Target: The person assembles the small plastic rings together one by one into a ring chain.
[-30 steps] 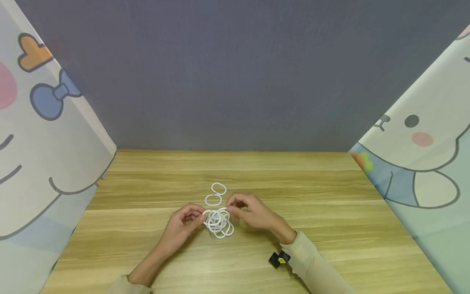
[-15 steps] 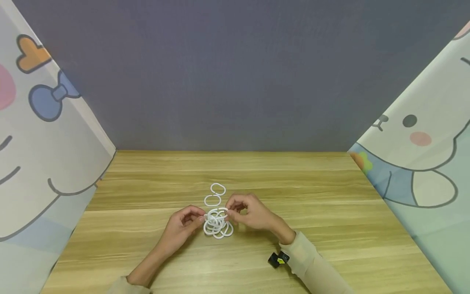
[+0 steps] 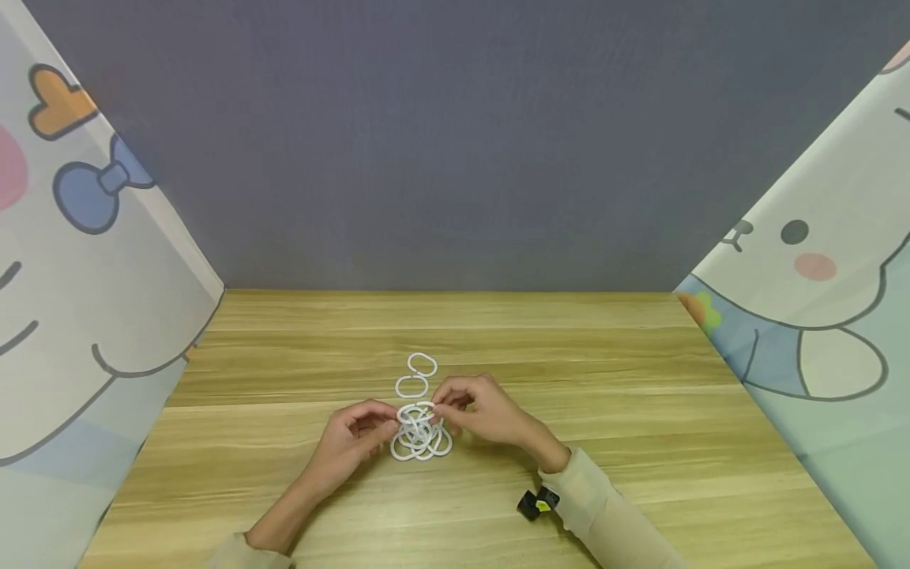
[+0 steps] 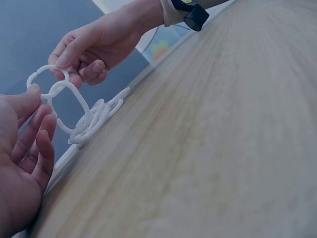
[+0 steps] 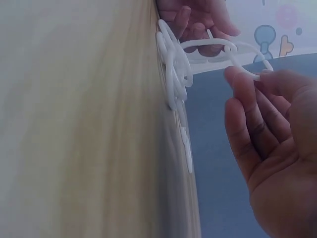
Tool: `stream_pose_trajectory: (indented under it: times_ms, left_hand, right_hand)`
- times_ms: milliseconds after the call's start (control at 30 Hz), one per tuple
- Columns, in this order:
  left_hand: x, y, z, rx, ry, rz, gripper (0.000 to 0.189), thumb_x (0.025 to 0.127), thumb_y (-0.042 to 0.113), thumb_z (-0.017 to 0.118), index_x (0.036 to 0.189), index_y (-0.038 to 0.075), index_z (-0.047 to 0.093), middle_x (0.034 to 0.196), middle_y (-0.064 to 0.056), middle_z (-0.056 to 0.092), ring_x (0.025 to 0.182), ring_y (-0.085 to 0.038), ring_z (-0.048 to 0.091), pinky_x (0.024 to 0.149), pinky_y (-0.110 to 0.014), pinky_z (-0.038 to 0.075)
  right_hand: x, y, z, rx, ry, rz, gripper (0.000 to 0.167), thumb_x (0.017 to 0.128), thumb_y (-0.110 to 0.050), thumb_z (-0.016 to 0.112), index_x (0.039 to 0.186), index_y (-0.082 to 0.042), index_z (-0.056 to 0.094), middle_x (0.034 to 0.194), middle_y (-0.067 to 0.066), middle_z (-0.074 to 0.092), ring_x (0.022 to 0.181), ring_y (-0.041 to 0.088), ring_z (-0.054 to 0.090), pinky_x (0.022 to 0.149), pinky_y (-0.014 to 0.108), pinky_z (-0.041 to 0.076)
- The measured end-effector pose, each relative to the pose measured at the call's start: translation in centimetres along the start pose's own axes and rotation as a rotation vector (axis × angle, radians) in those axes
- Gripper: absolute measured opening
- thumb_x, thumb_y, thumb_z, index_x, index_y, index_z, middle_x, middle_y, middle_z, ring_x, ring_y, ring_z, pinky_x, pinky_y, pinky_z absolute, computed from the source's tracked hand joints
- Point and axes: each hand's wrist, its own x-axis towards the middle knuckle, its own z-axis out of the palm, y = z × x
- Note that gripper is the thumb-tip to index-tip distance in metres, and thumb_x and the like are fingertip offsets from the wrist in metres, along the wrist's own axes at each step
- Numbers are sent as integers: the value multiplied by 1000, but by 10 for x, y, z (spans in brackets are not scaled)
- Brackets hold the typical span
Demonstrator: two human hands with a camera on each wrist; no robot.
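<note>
Both hands hold one white oval plastic chain link, which has a small gap and is raised above the table. My left hand pinches its left end between thumb and fingers. At the right end, the thumb and index finger of my right hand grip it. A second link hangs through it and slopes down to a heap of white links. In the right wrist view, the raised link passes between the two hands, and the left hand is partly hidden.
Two more white links lie flat behind the heap, touching or joined; I cannot tell which. A wooden table spreads beneath, with a dark grey panel behind. A small black device sits at the right sleeve.
The raised link has shifted slightly left and up with the right hand, and stands out more from the heap. Some links in the heap have spread toward the front. The left hand has hardly moved.
</note>
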Motion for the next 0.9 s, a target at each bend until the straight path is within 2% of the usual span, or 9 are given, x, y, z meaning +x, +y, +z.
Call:
stream_pose_trajectory:
  times_ms: [167, 400, 533, 733, 900]
  left_hand:
    - [0, 1, 1, -6, 30, -20, 9, 100, -7, 74, 109, -8, 75, 89, 8, 73, 69, -5, 60, 58, -20, 53]
    - [2, 1, 2, -35, 47, -20, 8, 102, -9, 71, 110, -12, 72, 87, 5, 73, 70, -4, 61, 58, -20, 52]
    - [2, 2, 2, -28, 52, -32, 11, 103, -8, 70, 112, -13, 72, 89, 0, 76, 72, -6, 65, 59, -20, 53]
    - [2, 3, 2, -15, 79, -70, 12, 104, -6, 70, 113, -14, 71, 92, -7, 76, 74, -8, 68, 59, -20, 54]
    - [1, 5, 2, -8, 101, -102, 15, 104, -5, 71, 114, -16, 70, 92, -9, 75, 75, -9, 68, 59, -20, 54]
  right_hand:
    - [1, 0, 3, -8, -1, 8, 7, 104, -1, 75, 108, 4, 78, 94, 14, 82, 66, 33, 73, 70, 31, 66]
    - [0, 5, 6, -47, 4, -1, 5, 103, -3, 79, 106, 0, 81, 89, 11, 81, 67, 6, 68, 63, 26, 61]
    - [0, 8, 7, -61, 31, 12, 6, 103, -5, 78, 107, -2, 82, 90, 10, 80, 73, 0, 65, 66, 24, 59]
    - [-2, 22, 7, -76, 146, 33, 15, 109, -6, 70, 119, -3, 80, 112, 10, 81, 90, 8, 69, 78, 26, 59]
    - [-2, 37, 6, -114, 154, 14, 30, 109, -6, 69, 138, -2, 72, 132, 13, 78, 117, 27, 74, 94, 32, 61]
